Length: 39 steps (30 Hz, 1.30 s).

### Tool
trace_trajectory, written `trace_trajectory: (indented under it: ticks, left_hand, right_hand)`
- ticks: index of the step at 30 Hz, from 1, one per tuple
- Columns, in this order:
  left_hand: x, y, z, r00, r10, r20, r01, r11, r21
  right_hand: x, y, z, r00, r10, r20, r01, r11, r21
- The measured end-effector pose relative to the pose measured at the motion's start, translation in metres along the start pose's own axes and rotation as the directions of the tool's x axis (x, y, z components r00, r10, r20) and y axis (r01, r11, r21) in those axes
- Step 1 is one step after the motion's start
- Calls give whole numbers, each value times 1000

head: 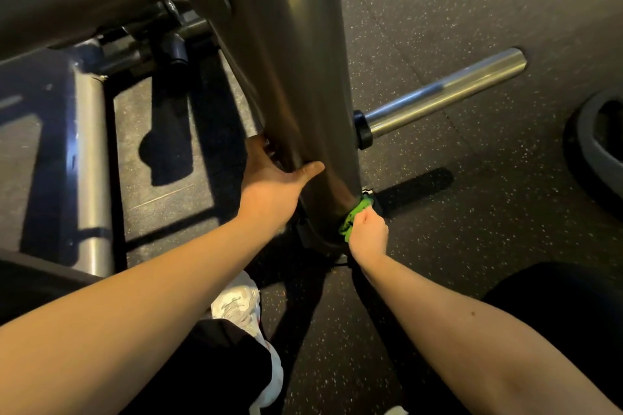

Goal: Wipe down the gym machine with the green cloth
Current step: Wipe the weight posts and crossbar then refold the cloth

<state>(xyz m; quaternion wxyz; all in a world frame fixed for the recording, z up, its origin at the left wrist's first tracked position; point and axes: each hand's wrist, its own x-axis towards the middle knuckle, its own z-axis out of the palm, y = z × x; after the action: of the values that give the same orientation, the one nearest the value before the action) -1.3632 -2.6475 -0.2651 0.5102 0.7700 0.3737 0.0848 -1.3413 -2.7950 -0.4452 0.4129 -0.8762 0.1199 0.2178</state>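
Note:
The gym machine's thick grey upright column point(303, 61) runs from the top of the view down to its foot near the floor. My right hand point(367, 234) is closed on the bunched green cloth point(354, 217), pressed against the column's lower right side just above the base. My left hand point(273, 185) grips the column's left side a little higher, thumb across the front and fingers wrapped behind, partly hidden.
A chrome weight peg point(441, 94) sticks out to the right of the column. Dark frame bars and a grey roller point(89, 165) lie at left. A weight plate point(596, 148) rests at the right edge. My white shoe point(239, 307) stands on the speckled rubber floor.

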Motion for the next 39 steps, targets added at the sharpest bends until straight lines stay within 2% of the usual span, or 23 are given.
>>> trace_trajectory:
  ticks: [2, 5, 8, 12, 14, 17, 20, 22, 24, 26, 28, 30, 33, 37, 39]
  left_hand:
    - [-1, -1, 0, 1000, -6, 7, 6, 1000, 2]
    - [-2, -3, 1, 1000, -2, -4, 2, 1000, 5]
    - [-3, -2, 2, 1000, -5, 0, 5, 1000, 10]
    - [-3, -1, 2, 1000, -13, 1, 13, 1000, 18]
    - [-3, -2, 2, 1000, -12, -2, 12, 1000, 18]
    - [1, -5, 2, 1000, -6, -11, 6, 1000, 19]
    - [6, -10, 1, 1000, 9, -23, -7, 999, 52]
    - [6, -9, 1, 1000, 9, -24, -7, 998, 59]
    - [6, -7, 2, 1000, -3, -24, 4, 998, 60]
    - [9, -9, 3, 1000, -4, -29, 6, 999, 53]
    - [8, -9, 4, 1000, 0, -23, 2, 998, 68]
    - [8, -7, 4, 1000, -4, -27, 6, 996, 87]
    - [13, -6, 5, 1000, -6, -24, 8, 996, 83]
    - [15, -9, 3, 1000, -13, -3, 13, 999, 51]
    - [15, -9, 3, 1000, -20, 3, 19, 999, 33]
  right_hand:
    - [-16, -15, -3, 997, -73, -24, 74, 996, 52]
    - [-45, -38, -5, 977, -209, -34, 211, 952, 222]
    - [-48, -37, -3, 962, -271, -44, 274, 944, 183]
    - [-34, -24, 4, 974, -221, -45, 223, 973, 56]
    - [-25, -14, 5, 989, -146, -6, 146, 989, 6]
    - [-15, -4, 2, 998, -37, 50, 33, 997, 74]
    - [-9, -2, 3, 999, -19, 51, 11, 989, 150]
    - [-11, -9, -1, 998, 11, 54, -18, 991, 131]
    - [-16, -30, -9, 999, -44, 2, 43, 991, 130]
    - [-24, -51, -14, 977, -194, -86, 208, 959, 191]
    - [-32, -57, -16, 942, -317, -113, 335, 918, 214]
    - [-33, -52, -13, 927, -355, -118, 372, 907, 197]
    - [-25, -40, -7, 960, -267, -87, 279, 942, 189]
    - [-24, -1, -3, 992, -55, 115, 48, 997, 55]
    - [-23, 10, 1, 990, 3, 140, -4, 1000, 7]
